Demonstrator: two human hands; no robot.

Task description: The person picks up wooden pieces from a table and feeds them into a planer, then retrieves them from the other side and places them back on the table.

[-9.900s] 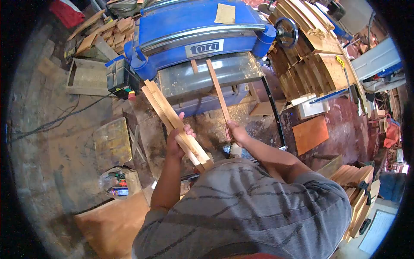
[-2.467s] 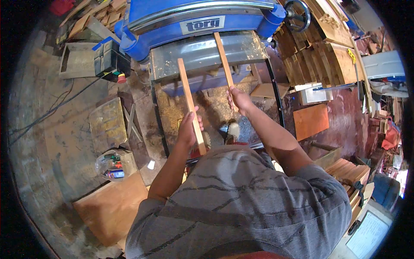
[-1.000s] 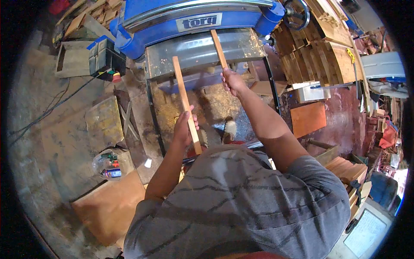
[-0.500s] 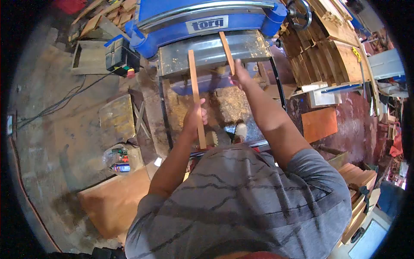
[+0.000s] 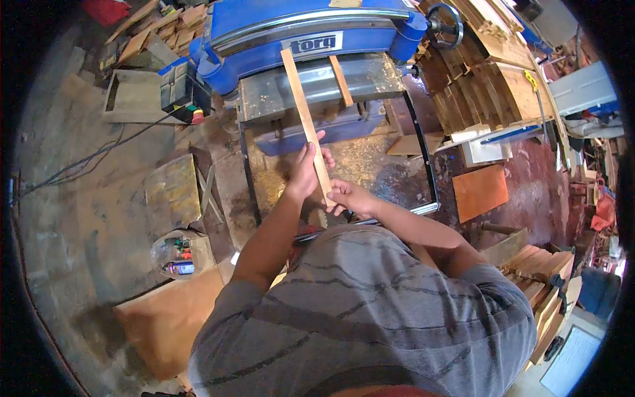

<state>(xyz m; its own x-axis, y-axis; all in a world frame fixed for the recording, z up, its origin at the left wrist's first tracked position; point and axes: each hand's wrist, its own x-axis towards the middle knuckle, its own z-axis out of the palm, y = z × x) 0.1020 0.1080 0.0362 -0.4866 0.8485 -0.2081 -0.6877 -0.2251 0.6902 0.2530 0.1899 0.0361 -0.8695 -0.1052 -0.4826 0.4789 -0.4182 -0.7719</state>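
Observation:
A long, narrow wooden strip (image 5: 301, 102) slants away from me, its far end raised in front of the blue planer (image 5: 264, 53) marked "torq". My left hand (image 5: 307, 173) holds it along its lower half, thumb on one side and fingers on the other. At the strip's near end, my right hand (image 5: 352, 198) is closed around the wood. A second, shorter-looking wooden strip (image 5: 340, 83) lies on the planer's metal table (image 5: 264, 89), its far end at the machine's opening and its near end past the table edge. Neither hand touches that one.
Black frame bars (image 5: 420, 142) extend from the planer over a floor strewn with wood shavings. A black switch box (image 5: 177, 87) with cables stands left. Stacked boards (image 5: 473, 96) rise at right, and a handwheel (image 5: 444, 26) juts from the machine. A container of cans (image 5: 180, 258) sits lower left.
My right hand has let go of the strip on the planer table and come back to grip the other strip's near end. The held strip has moved up and forward; the other slid farther in.

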